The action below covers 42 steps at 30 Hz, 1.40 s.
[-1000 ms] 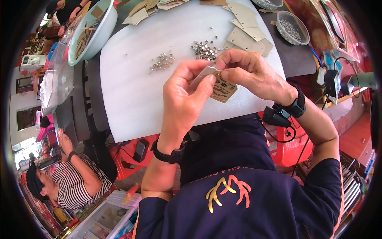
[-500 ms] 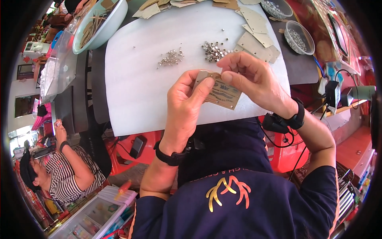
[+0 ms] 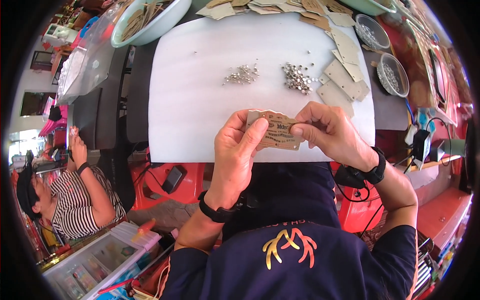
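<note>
My left hand (image 3: 234, 152) holds a tan printed card (image 3: 280, 134) above the near edge of the white sheet, thumb across its face and fingers behind. Small holes or studs show near the card's corners. My right hand (image 3: 336, 134) is closed in a pinch at the card's upper right corner; any small part between the fingertips is hidden. Beyond the hands lie a pile of small silver rivet pieces (image 3: 242, 75) and, to its right, a pile of rounder silver rivet caps (image 3: 298, 79). Several loose tan cards (image 3: 344, 82) overlap at the sheet's right side.
The white sheet (image 3: 192, 100) covers the dark table. Two clear bowls of metal pieces, one a round bowl (image 3: 393, 75), stand at right. A pale green basin (image 3: 172, 22) holds brown strips at far left. A person in a striped shirt (image 3: 85, 200) sits at left.
My right fingers have closed on the card's upper right corner, where they were looser before. The view has shifted, so the table and piles appear farther right; the card is tilted less.
</note>
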### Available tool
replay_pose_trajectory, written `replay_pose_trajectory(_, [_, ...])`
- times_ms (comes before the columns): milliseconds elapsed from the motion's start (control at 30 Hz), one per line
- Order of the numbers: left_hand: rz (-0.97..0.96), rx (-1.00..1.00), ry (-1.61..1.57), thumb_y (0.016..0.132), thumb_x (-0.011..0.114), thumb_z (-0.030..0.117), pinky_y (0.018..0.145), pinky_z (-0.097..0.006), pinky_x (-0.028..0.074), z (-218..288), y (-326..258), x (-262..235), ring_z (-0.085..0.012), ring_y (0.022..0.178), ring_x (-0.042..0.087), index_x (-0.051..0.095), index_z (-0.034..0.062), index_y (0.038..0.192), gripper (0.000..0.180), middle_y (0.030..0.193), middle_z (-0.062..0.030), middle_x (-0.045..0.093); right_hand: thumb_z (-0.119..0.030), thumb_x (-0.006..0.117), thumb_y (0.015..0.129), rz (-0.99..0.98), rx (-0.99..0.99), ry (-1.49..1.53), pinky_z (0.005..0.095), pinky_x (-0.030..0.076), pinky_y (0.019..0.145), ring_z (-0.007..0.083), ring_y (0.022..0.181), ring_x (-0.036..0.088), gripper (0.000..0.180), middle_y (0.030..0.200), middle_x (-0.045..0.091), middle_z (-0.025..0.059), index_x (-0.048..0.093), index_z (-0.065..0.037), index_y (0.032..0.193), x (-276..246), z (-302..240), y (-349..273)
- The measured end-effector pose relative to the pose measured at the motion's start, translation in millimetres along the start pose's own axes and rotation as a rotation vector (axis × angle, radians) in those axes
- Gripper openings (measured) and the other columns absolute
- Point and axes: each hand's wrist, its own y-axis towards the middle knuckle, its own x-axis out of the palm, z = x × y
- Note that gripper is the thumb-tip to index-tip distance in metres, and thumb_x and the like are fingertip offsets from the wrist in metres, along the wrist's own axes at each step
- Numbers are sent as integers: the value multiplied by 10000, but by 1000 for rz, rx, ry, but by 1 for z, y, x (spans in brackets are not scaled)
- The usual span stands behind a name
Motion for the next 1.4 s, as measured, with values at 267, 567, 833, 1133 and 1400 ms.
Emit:
replay_pose_trajectory(267, [47,-69,41,953,630,133,829,-277,530,-2,-3,-28,-121,907,650,584,0,1097,201,1025,-91,679,-182,656,941,-163,-77,-201,241,476,580,63,637,563,186,738,625,23,651,4,930,-1,-6,19])
replay_pose_trajectory(567, [46,-10,111,946,636,130,834,-257,500,4,4,-34,-105,903,634,590,-20,1108,226,1008,-88,680,-124,614,861,376,-327,-758,366,485,635,296,672,627,132,737,640,154,641,4,868,-90,-13,74])
replay_pose_trajectory(833, [19,3,133,954,620,120,840,-251,489,2,9,-31,-95,904,624,593,-18,1102,204,1006,-78,679,-155,594,848,285,-283,-1081,448,485,665,352,722,622,135,731,644,150,642,-35,810,-107,3,95])
replay_pose_trajectory(1133, [2,3,124,956,618,120,836,-248,489,2,12,-30,-93,900,621,592,-15,1100,200,1003,-72,678,-151,567,838,115,-304,-1136,415,489,686,308,758,638,126,760,662,105,663,-72,826,-100,7,93])
replay_pose_trajectory(1400, [3,-1,141,956,617,121,835,-249,492,0,14,-28,-99,902,627,587,-21,1104,208,1003,-86,678,-153,571,838,101,-382,-1086,406,493,689,294,786,640,136,828,660,92,674,-69,812,-82,4,88])
